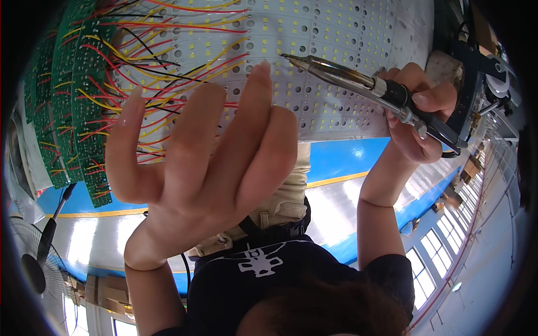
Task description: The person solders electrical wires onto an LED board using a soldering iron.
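My right hand (423, 106) is wrapped round a soldering iron (386, 92) with a black handle and a slim metal tube along its side. The iron's dark tip (286, 56) points left, over or on the white panel (336, 120), which carries small yellow squares and round holes; contact cannot be made out. My left hand (207, 151) is over the panel's left part, fingers apart and bent, one fingertip near the wire ends. Red, yellow and black wires (151, 53) run across the panel from several green circuit boards (92, 112). Part of the wires is hidden behind my left hand.
A dark stand with metal parts (487, 73) is at the right beside my right hand. A fan (36, 263) shows at the lower left. Past the panel's near edge lies a blue and grey floor (336, 179) with a yellow line. Boxes (115, 294) are further off.
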Demonstrator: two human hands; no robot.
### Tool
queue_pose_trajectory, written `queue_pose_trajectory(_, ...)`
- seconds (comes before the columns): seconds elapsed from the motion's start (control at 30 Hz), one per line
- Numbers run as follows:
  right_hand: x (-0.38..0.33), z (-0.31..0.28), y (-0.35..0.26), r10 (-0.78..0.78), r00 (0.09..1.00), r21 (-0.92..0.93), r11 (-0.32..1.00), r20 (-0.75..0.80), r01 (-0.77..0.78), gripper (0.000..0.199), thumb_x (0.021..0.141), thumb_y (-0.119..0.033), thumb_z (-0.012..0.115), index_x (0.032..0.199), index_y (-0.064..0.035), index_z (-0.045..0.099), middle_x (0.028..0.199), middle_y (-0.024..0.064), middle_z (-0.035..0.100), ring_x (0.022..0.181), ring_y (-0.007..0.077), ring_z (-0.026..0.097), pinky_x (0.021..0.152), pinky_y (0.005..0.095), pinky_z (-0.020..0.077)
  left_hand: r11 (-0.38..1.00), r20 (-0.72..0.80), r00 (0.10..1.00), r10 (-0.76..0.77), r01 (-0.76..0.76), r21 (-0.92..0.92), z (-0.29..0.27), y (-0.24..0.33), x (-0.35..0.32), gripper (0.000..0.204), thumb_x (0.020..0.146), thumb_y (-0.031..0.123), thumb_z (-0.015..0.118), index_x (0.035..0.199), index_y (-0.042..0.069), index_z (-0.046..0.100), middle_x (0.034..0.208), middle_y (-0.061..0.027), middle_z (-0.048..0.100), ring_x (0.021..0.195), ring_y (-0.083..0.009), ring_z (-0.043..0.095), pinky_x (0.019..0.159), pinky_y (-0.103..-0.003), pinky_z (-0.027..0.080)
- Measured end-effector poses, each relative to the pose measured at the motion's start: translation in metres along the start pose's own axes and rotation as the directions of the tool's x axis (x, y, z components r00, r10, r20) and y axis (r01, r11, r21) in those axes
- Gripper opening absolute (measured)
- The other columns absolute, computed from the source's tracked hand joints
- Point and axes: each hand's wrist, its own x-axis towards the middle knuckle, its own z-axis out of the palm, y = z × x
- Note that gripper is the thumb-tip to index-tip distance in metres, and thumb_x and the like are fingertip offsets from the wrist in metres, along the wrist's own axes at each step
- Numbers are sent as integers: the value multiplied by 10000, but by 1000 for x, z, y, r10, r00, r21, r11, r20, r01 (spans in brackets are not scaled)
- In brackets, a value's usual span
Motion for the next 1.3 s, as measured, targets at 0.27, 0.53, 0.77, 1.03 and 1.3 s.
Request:
queue_pose_trajectory(0.27, 0, 0, -1, 17, 1000, 15, 1000, 5, -17, 289, 937, -251, 578, 1190, -120, 528, 901, 128, 522, 702, 131, 439, 708, 341, 335, 1000, 6, 1000, 10, -10, 26, -1, 0, 0, 108, 949, 192, 578, 1052, 175, 551, 1031, 81, 750, 1011, -155, 570, 1101, -452, 226)
queue_pose_trajectory(0.53, 1, 1, 0, 12, 1000, 10, 1000, 12, -13, 275, 943, -239, 561, 1190, -125, 519, 886, 119, 508, 707, 137, 435, 708, 351, 331, 999, 44, 999, -11, 9, 48, -3, 2, 1, 108, 954, 194, 570, 1056, 171, 545, 1056, 81, 747, 1035, -153, 558, 1109, -458, 209)
queue_pose_trajectory(0.77, 0, 0, -1, 24, 1000, 8, 1000, 13, -24, 291, 933, -235, 568, 1195, -120, 516, 886, 115, 507, 709, 133, 439, 711, 350, 333, 999, 80, 997, 4, -7, 37, -6, 4, 2, 155, 935, 207, 572, 1084, 176, 540, 1068, 70, 745, 1075, -172, 537, 1108, -482, 226)
queue_pose_trajectory(1.03, -1, -3, 6, -102, 994, 91, 990, -30, 105, 304, 862, -148, 603, 1101, 21, 519, 992, 291, 590, 841, 294, 633, 766, 385, 508, 998, 16, 999, 45, -46, 37, -8, 2, -6, 146, 932, 213, 577, 1074, 184, 554, 1078, 77, 741, 1067, -178, 538, 1101, -489, 240)
queue_pose_trajectory(1.3, -2, 2, -2, 45, 999, 11, 999, -12, -45, 280, 921, -242, 572, 1168, -122, 519, 870, 111, 509, 712, 142, 434, 734, 367, 329, 999, 30, 1000, 9, -10, 40, -2, 0, -3, 127, 955, 212, 543, 1077, 175, 552, 1086, 79, 739, 1065, -170, 536, 1112, -477, 198)
